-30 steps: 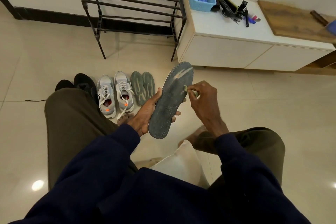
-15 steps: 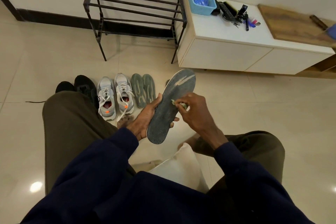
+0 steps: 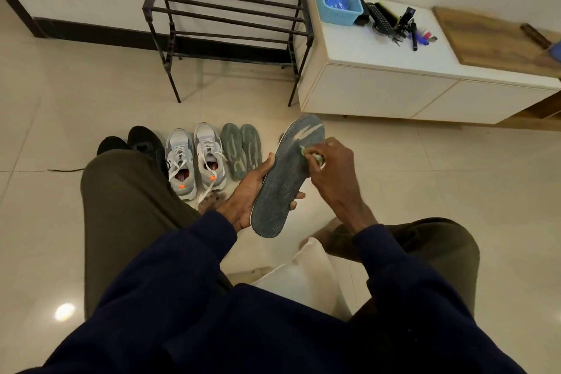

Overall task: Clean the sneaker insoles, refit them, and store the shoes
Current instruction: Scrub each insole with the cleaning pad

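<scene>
Wiping the dark grey foam insole (image 3: pixel 283 185) clamped in your left-hand grip (image 3: pixel 247 191), your right-hand grip (image 3: pixel 332 171) pinches a pale cloth wad (image 3: pixel 316 157); the heel end probably comes next.

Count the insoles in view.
3. One dark insole gripped by the left hand, right hand pressing a cloth on it; two greenish insoles side by side on the floor beside the grey sneakers. Others may be hidden.

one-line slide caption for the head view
Cleaning step: left hand holds a dark insole while right hand presses a small cloth to it
</scene>
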